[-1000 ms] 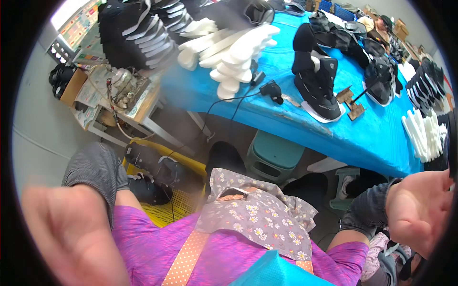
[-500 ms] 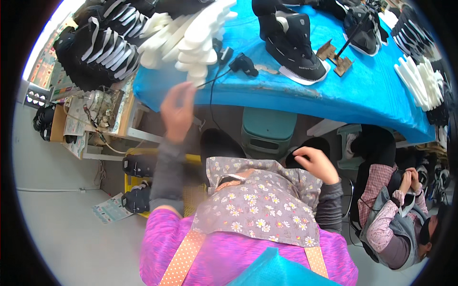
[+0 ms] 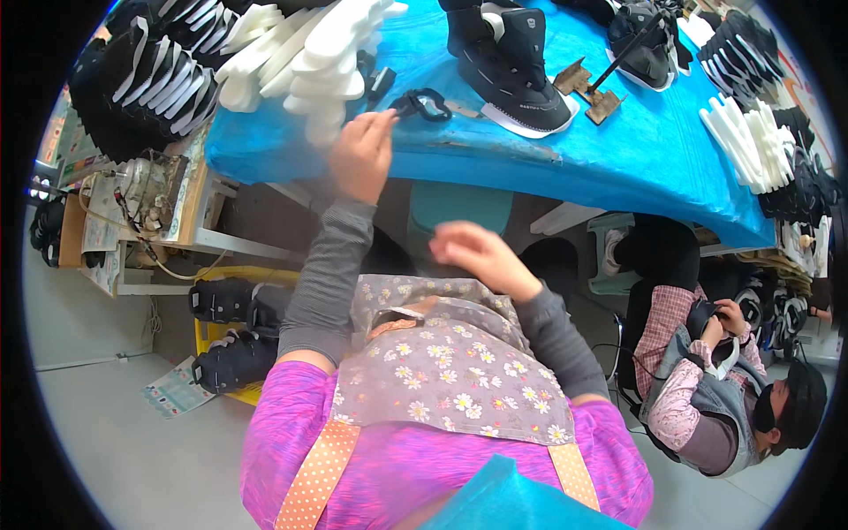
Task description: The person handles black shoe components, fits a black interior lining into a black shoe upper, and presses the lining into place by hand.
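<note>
My left hand (image 3: 360, 159) reaches to the table's near edge, thumb and fingers pinched on one end of a small black tool with a looped handle (image 3: 426, 104). Its exact kind is hard to make out. Over my lap, my right hand (image 3: 481, 256) hovers with fingers loosely stretched and slightly blurred, holding nothing. Beyond the black tool stands a black shoe (image 3: 517, 75) with a white sole edge. White foam-like pieces (image 3: 327, 66) are heaped left of the tool, overhanging the table edge.
A blue cover (image 3: 636, 168) lies over the table. A rusty metal stand (image 3: 592, 93) is right of the shoe. Black uppers (image 3: 146, 84) are stacked at left, white strips (image 3: 751, 146) at right. A teal stool (image 3: 459, 208) is under the table; a co-worker (image 3: 707, 397) sits at right.
The view has shifted slightly right. My left hand has moved right and forward to the black tool, whose loop now shows. My right hand has swung left, toward the middle.
</note>
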Tool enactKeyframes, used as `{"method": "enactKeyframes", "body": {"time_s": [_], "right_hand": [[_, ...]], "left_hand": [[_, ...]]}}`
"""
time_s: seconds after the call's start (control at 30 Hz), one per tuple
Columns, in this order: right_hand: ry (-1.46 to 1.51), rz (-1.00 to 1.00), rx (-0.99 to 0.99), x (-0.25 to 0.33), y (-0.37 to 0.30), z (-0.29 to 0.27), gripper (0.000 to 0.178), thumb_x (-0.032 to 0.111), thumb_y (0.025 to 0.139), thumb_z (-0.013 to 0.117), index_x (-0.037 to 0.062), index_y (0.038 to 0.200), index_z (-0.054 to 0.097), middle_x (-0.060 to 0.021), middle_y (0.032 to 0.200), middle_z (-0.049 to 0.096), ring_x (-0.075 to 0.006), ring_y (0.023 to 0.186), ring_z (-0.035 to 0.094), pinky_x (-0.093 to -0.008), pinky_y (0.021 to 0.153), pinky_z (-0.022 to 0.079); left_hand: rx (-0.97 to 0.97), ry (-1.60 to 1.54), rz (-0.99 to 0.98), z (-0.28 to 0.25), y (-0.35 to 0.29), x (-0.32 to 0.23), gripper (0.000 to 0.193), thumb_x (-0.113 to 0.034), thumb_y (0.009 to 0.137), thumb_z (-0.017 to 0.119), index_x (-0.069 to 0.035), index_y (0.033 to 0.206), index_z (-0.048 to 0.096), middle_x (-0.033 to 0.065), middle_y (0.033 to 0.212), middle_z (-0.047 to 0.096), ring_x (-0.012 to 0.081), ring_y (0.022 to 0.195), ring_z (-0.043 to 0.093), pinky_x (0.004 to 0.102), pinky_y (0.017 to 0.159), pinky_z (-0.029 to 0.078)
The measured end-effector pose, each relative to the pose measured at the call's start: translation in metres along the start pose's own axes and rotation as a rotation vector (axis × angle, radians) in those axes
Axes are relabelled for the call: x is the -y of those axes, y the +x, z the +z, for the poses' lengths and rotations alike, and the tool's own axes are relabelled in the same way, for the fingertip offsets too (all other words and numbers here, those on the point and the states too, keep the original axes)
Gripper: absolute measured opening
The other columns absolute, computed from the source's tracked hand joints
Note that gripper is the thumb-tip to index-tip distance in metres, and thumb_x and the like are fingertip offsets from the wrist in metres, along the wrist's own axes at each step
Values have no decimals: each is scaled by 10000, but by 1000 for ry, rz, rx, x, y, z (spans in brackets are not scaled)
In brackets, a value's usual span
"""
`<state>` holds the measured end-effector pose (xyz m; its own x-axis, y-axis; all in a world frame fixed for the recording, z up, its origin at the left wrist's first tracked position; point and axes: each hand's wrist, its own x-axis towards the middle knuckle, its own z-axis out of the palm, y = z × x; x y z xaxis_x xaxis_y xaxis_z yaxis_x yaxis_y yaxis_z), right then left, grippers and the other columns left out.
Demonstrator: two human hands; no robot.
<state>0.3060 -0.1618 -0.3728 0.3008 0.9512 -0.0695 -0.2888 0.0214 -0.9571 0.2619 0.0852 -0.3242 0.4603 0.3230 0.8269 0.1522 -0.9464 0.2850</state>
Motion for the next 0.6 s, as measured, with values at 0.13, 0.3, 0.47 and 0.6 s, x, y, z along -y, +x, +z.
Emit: {"method": "enactKeyframes", "body": {"time_s": [0.13, 0.3, 0.47, 0.6], "right_hand": [[708, 23, -184, 35, 60, -7, 473, 345, 1006, 472, -14, 1310, 424, -145, 1156, 623, -214, 982, 634, -330, 873, 495], [606, -77, -173, 60, 59, -10, 279, 214, 969, 558, 2, 1150, 544, -128, 1063, 654, -140, 851, 630, -273, 763, 516], [881, -269, 54, 77, 39, 6, 444, 271, 1012, 450, -21, 1343, 399, -33, 998, 577, -65, 602, 451, -219, 566, 403], [1138, -307, 415, 83, 32, 8, 569, 302, 1030, 373, -2, 1477, 194, 16, 822, 433, -39, 547, 341, -195, 497, 315]], "left_hand": [[104, -80, 195, -19, -25, -60, 228, -40, 783, 699, -79, 1008, 691, 44, 841, 622, 217, 688, 587, 333, 591, 482], [208, -234, 143, -49, -69, -102, 355, 7, 718, 741, -49, 1064, 687, 46, 791, 580, 203, 607, 567, 305, 507, 466], [322, -500, -25, -69, -73, -120, 400, 52, 753, 706, 16, 1145, 638, 115, 917, 610, 179, 651, 616, 271, 527, 493], [322, -654, -125, -78, -71, -134, 371, 46, 753, 698, 22, 1119, 642, 138, 926, 634, 245, 670, 631, 327, 577, 513]]}}
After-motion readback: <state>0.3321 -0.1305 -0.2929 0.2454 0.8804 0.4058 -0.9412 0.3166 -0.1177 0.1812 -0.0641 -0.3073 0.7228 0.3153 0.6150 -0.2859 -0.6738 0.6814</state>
